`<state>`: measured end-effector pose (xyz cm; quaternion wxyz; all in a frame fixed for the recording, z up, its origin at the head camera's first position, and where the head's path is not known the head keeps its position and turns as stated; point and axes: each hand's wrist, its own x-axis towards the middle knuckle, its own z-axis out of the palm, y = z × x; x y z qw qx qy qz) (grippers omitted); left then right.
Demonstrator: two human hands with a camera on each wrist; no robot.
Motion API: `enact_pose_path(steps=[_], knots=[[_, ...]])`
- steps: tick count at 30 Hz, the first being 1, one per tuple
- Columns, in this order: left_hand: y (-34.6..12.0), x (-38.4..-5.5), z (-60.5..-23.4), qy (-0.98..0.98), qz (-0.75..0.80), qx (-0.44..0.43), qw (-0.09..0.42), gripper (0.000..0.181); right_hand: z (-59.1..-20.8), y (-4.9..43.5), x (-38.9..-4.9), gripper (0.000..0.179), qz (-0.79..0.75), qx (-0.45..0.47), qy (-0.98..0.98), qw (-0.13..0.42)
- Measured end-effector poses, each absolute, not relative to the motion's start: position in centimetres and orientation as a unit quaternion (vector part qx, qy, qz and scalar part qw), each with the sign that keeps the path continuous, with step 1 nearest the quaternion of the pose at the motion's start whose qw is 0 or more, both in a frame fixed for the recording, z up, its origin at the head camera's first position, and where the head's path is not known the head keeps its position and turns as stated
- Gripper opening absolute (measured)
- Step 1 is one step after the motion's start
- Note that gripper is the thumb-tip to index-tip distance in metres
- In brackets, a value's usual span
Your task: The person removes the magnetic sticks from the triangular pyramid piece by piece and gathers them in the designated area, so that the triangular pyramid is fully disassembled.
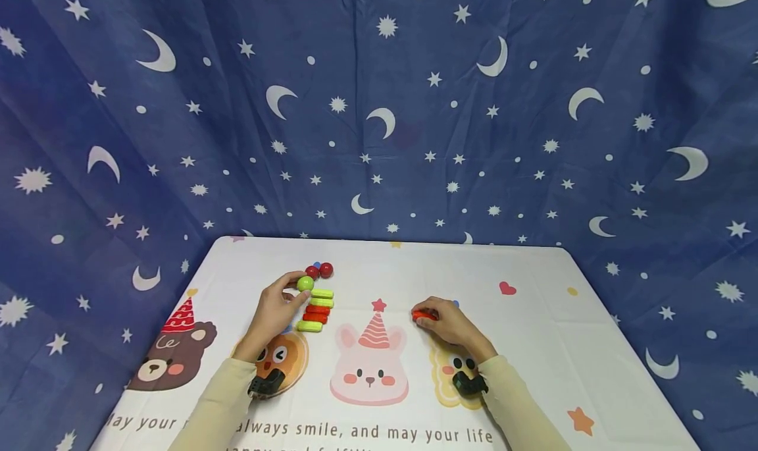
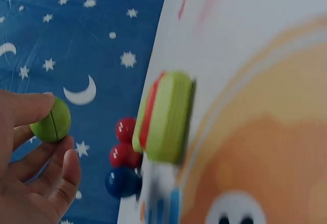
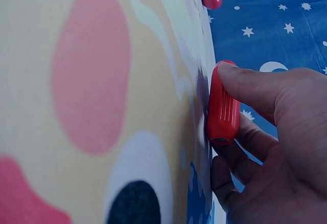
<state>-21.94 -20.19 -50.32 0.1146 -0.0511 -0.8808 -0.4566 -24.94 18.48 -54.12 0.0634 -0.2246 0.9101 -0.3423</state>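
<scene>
The left hand [image 1: 274, 313] pinches a green ball [image 1: 305, 283] between thumb and fingertips; in the left wrist view the ball [image 2: 51, 120] shows a seam across its middle and sits clear of the counter [image 1: 533, 345], raised just above the far end of a row of oblong pieces [image 1: 316, 309], so the pinch seems a way to carry it over the row without knocking anything. The right hand [image 1: 450, 322] has its grip clamped on a red oblong piece [image 1: 424, 315]: the right wrist view shows the thumb lying along the ribbed top of the piece [image 3: 223, 106] and the fingers curled under it, with its lower edge touching or just off the cartoon-printed cloth, well apart from the row. The row pieces lie flat, side by side and touching, long sides together, which keeps them packed as one tidy ladder. Counted in the head view: five pieces in the row, two green at the far end, two red in the middle, one green nearest the person; with the held one that makes three red and three green. Beyond the row sit two red balls [image 1: 320, 270] and one blue ball [image 2: 121, 182], the three clustered and touching, the blue mostly hidden in the head view.
</scene>
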Motion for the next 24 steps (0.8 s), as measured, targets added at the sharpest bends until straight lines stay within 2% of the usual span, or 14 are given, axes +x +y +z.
enact_pose_path(steps=[7,24], knots=[[-21.9,-22.3,-51.2,-0.886,-0.444,-0.003,0.132,0.042,-54.4,18.6,-25.0,0.021,-0.345,-0.226,0.909,0.063],[-23.8,-23.5,-53.2,-0.902,-0.418,0.026,0.103,0.04,-54.4,18.6,-25.1,0.021,-0.343,-0.225,0.91,0.064]])
